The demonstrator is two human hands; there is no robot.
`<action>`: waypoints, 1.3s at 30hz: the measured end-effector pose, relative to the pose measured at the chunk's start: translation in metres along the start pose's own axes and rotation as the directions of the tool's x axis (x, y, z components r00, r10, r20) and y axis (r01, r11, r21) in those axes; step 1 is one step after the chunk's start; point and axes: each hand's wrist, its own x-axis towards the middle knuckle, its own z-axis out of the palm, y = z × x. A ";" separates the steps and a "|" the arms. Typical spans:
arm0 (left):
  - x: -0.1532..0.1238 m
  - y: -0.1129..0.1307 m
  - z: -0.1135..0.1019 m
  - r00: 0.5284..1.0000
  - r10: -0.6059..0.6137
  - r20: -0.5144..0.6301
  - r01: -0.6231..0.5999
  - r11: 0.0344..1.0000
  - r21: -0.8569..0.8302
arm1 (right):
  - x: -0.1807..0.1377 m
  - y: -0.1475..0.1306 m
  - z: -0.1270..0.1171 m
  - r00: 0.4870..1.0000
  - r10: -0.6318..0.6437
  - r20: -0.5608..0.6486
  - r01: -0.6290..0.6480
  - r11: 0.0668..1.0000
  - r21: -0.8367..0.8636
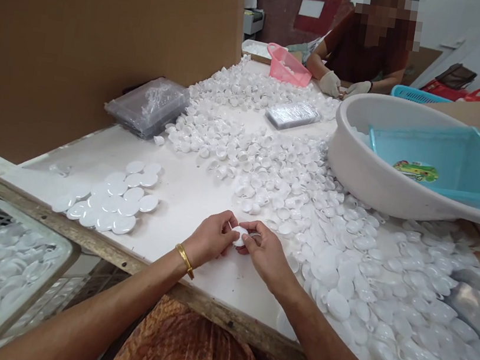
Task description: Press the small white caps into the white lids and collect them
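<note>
Between my two hands, just above the front part of the white table (193,197), is a small round white plastic piece (240,236). My left hand (214,237) pinches its left side, and my right hand (262,249) grips its right side with thumb and fingers. Whether the piece is one part or two pressed together is hidden by my fingers. To the left of my hands lies a group of smooth white discs (123,202). A wide heap of white cup-shaped pieces (276,179) spreads behind and to the right of my hands.
A large pale tub (357,172) holding a blue basin (449,156) stands at right. Plastic-wrapped packs (150,105) lie at the back left. Below the table edge, a crate (61,274) holds more white pieces. Across the table sits a gloved person (365,54) beside a pink basket (288,70).
</note>
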 end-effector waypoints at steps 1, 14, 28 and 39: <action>-0.001 0.001 0.000 1.000 0.013 -0.028 -0.012 0.999 0.052 | 0.000 0.000 0.000 1.000 -0.006 -0.001 0.006 1.000 0.006; 0.029 0.004 0.012 0.798 0.442 -0.410 0.002 0.679 0.734 | -0.010 0.006 0.026 0.997 -0.011 0.070 0.000 0.986 0.164; 0.028 0.008 0.015 0.844 0.447 -0.295 -0.047 0.611 0.790 | -0.010 -0.002 0.028 0.982 0.182 0.046 -0.187 0.925 0.330; 0.003 -0.012 -0.064 0.854 0.396 -0.339 0.166 0.411 0.896 | -0.034 -0.016 -0.006 0.966 0.047 0.255 -0.037 0.998 -0.043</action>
